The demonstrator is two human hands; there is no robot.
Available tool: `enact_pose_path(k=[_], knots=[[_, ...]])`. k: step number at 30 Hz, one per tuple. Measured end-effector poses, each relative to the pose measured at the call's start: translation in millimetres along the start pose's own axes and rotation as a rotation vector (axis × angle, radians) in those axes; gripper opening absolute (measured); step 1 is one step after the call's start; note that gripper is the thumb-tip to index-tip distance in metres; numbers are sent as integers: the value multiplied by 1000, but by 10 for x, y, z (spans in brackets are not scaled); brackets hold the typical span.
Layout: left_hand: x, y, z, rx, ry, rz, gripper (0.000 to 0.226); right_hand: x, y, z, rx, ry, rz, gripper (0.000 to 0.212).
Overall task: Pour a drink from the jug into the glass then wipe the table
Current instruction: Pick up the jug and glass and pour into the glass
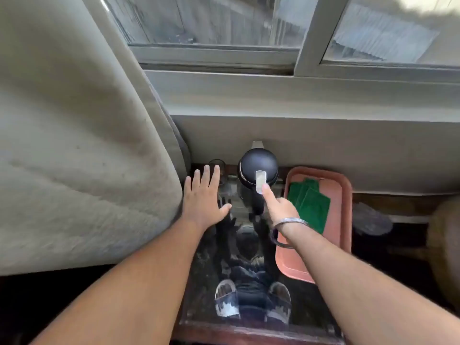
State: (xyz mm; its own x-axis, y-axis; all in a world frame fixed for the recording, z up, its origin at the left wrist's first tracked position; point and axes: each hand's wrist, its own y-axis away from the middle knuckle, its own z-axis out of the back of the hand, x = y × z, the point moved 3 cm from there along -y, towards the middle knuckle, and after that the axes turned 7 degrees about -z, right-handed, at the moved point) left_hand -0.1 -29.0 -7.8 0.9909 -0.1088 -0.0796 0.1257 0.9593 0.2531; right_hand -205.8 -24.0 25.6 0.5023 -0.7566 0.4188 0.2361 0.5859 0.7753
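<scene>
A black jug (256,168) with a domed lid and a silver lever on top stands at the back of a small glass-topped table (249,282). My right hand (278,207) touches the near end of that lever with its forefinger and holds nothing. A clear glass (220,168) stands to the left of the jug, by the wall. My left hand (202,197) hovers flat with fingers spread just in front of the glass, partly covering it. A folded green cloth (311,202) lies in a pink tray (341,220) at the right.
A pale curtain (82,145) hangs close on the left, against the table's edge. A wall and window sill (298,95) rise right behind the jug. Through the glass top I see my legs and sandals. A dark shelf with a round object lies to the right.
</scene>
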Motion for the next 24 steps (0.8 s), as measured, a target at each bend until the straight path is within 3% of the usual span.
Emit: enact_pose_path(k=[4,8,10,14,17,21,24], knots=[[233,-395,-297,1,174,128,121,55,-149,-285,-23,-254,-45,108],[378,-722,-708,-31,475,289,125,78,-282,-613,-305,-414,2,85],[378,-824,-889,-73,555,307,119,159,-338,-672,-413,-480,-94,79],[343,-959,-1046,-156,416,324,115,230,-489,-755,-440,-614,-245,76],[355,-1046,-1123,-176,431,338,117,215,-517,-763,-470,-668,-248,74],[396,-1188,-1167,-271,613,382,113,161,-571,-797,-463,-698,-164,86],[438,-1256,-1208,-371,834,460,102,154,-646,-791,-423,-735,-27,60]])
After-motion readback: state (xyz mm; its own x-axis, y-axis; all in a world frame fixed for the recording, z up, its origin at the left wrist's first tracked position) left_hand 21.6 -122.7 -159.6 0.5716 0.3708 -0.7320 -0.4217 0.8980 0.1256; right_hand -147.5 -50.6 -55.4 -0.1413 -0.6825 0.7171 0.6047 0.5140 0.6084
